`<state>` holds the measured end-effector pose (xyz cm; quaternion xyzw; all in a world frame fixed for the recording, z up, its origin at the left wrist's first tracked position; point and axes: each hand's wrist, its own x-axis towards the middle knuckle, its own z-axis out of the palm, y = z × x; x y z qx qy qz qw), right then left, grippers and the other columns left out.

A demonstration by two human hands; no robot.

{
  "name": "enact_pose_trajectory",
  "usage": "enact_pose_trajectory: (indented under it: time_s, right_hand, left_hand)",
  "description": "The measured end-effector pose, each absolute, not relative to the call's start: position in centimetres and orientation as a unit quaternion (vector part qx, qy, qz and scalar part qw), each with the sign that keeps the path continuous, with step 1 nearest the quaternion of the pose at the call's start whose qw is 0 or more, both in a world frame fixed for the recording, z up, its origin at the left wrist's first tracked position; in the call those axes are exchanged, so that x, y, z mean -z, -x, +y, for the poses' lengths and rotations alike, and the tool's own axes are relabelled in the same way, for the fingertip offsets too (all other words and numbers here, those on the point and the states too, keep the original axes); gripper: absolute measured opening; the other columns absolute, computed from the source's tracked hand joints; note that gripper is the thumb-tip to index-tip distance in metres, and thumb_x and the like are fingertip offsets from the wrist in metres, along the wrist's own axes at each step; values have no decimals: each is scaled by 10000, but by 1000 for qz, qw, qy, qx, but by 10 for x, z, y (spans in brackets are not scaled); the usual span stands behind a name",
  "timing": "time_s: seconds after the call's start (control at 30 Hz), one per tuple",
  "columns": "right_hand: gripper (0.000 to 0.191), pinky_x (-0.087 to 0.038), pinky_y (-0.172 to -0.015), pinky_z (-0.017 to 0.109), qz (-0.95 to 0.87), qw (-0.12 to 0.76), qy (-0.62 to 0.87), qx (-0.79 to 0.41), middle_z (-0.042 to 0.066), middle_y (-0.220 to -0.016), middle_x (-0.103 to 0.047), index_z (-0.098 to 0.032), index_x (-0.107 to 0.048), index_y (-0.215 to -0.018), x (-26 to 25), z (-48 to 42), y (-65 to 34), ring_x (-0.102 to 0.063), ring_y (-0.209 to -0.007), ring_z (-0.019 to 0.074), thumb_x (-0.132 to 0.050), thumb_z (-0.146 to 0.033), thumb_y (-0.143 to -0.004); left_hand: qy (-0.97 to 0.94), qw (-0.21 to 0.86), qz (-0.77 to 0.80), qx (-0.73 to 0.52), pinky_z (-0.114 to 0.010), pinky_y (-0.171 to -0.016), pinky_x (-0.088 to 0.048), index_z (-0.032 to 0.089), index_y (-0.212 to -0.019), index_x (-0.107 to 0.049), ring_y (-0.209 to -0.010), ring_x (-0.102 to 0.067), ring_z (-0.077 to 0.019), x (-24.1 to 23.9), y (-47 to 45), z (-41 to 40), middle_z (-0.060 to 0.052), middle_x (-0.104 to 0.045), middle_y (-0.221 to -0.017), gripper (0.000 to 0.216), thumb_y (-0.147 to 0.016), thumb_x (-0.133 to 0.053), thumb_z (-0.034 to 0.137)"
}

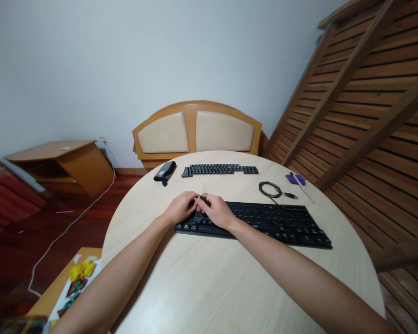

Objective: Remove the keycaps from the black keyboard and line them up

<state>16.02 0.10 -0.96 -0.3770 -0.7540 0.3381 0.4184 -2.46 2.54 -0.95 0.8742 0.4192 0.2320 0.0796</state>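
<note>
My right hand (218, 211) is closed around a keycap puller (202, 198) with a dark handle. Its thin wire ends point up and away from me, above the left part of a black keyboard (275, 222). Close beside it, my left hand (181, 206) has bent fingers that meet the puller and the right fingertips; whatever they pinch is hidden. Both hands are over the keyboard's left end, where some keys still show their caps and much of the board looks bare. Beyond the hands, several loose black keycaps (212, 170) lie in rows.
On the round table (202, 283) lie a dark pouch (165, 171), a coiled USB cable (270, 189), and a purple cloth (295, 179) with a thin white stick-like tool (303, 189). Wooden slats (376, 139) lean at right. A lower surface at left holds yellow items (81, 270).
</note>
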Motion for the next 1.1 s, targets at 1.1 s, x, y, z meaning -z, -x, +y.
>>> enact_pose_trajectory:
  time_s: [1.1]
  right_hand:
    - [384, -391, -624, 235, -822, 373, 344, -261, 7, -668, -632, -153, -676, -715, 5, -3, -162, -534, -617, 121, -544, -428, -949]
  left_hand:
    - [-888, 99, 375, -248, -362, -886, -475, 187, -923, -627, -972, -590, -235, 14, 27, 29, -77, -665, -984, 148, -859, -497, 156]
